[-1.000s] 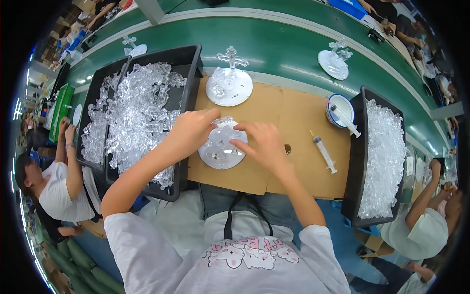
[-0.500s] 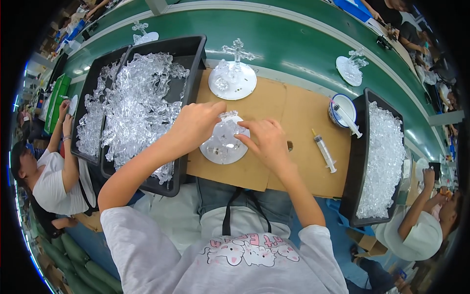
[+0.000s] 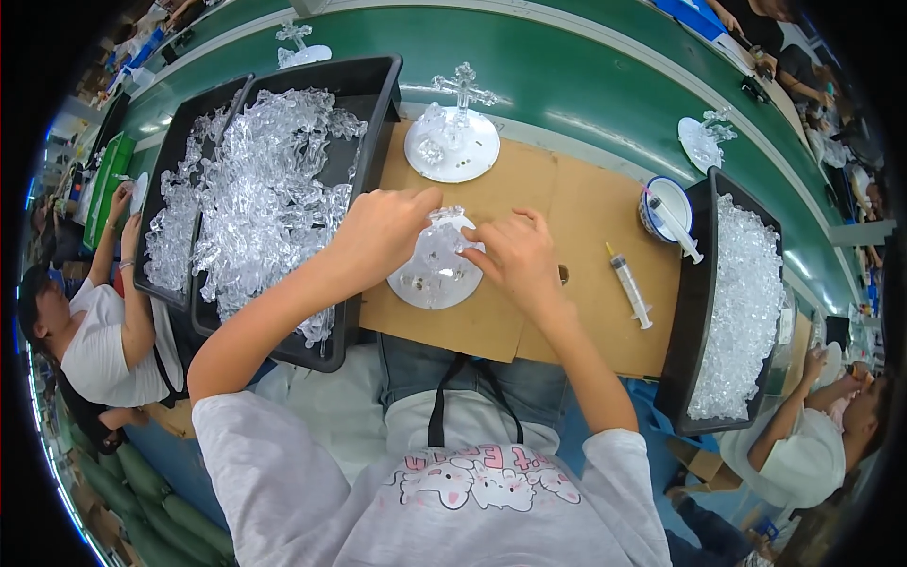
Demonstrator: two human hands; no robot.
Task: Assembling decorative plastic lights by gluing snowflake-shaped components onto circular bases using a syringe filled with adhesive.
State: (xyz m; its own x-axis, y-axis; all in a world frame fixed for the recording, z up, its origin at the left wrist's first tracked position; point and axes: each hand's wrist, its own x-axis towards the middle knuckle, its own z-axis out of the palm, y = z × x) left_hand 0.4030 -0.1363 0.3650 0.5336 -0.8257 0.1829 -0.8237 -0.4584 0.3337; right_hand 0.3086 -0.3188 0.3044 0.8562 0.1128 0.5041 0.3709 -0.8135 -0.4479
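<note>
A round white disc [image 3: 436, 295] lies on brown cardboard in front of me, with clear plastic parts on it. At its far side is a clear ornate plastic piece [image 3: 452, 215] between my hands. My left hand [image 3: 378, 231] is closed at the left end of this piece, its fingertips partly hidden behind the hand. From the right, my right hand [image 3: 518, 253] bends its thumb and fingers in a pinch at the disc's right edge; what lies between them is too small to make out. Farther back, another white disc [image 3: 463, 165] bears an upright clear cross [image 3: 462, 90].
Black bins [image 3: 383, 123] of clear parts stand at left; another black bin [image 3: 694, 293] stands right. A syringe [image 3: 629, 286] lies on the cardboard [image 3: 586, 326]. A second syringe [image 3: 673, 222] rests in a bowl [image 3: 652, 227]. Beyond runs a green belt [image 3: 567, 80]. People sit on both sides.
Both hands stay at the disc with only slight shifts. The discs with crosses on the green belt have moved right. My view has tilted a little.
</note>
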